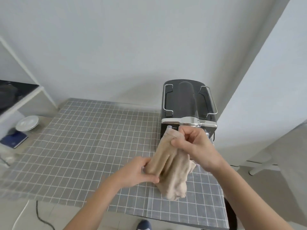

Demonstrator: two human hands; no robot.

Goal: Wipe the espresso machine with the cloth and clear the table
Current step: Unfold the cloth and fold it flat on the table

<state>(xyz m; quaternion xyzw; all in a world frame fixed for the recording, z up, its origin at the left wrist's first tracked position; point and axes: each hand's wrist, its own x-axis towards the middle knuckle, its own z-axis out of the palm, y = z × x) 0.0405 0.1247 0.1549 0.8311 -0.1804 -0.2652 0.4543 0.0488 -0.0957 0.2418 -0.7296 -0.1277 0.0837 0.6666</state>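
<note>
Cloth [169, 170] gripped by both hands; machine [187, 107] label unreadable.

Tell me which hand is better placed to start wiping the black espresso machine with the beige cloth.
Probably the right hand: it grips the beige cloth's upper end right against the front of the black espresso machine. The left hand holds the cloth lower, farther from the machine.

A beige cloth [171, 166] is hanging over a grey tablecloth [93, 140] that is showing a white grid pattern, and a black espresso machine [187, 105] with a silver chrome band is standing at the tabletop's far right corner. Beyond the left edge, white plates [27, 123] are sitting near a dark blue booklet [14, 141].
</note>
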